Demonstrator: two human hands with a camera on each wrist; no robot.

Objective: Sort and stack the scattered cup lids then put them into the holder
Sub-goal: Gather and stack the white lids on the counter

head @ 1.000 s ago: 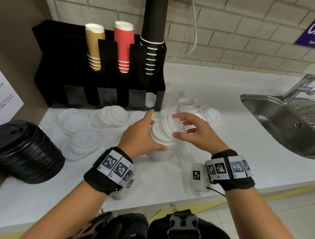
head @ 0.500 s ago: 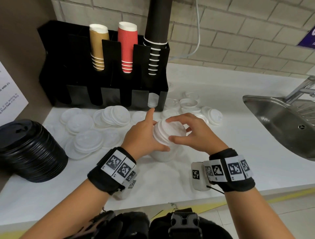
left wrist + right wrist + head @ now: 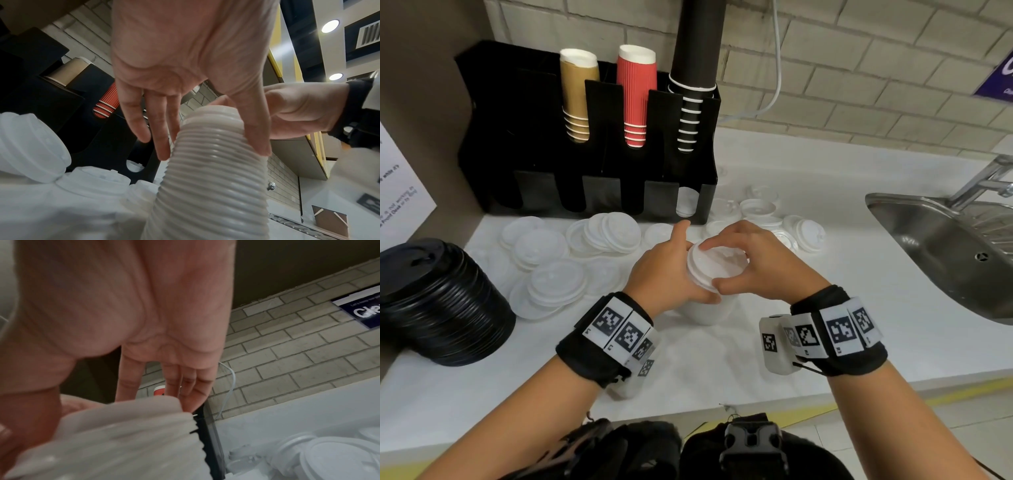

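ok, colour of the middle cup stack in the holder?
Red, ribbed, white rims: the middle cup stack; head view shows it best.

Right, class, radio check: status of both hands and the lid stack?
Left hand grips white lid stack. Right hand pinches top lid. Holder behind; loose lids scattered before it.

Left hand [image 3: 667, 274] and right hand [image 3: 760, 263] gripping white lid stack [image 3: 710, 274], black holder [image 3: 585, 137] behind

Looks like an office or cafe coffee station: black cup holder [image 3: 585, 144] with paper cups [image 3: 636, 96] at 11 o'clock, steel sink [image 3: 941, 246] at 3 o'clock, tiled wall [image 3: 859, 68].
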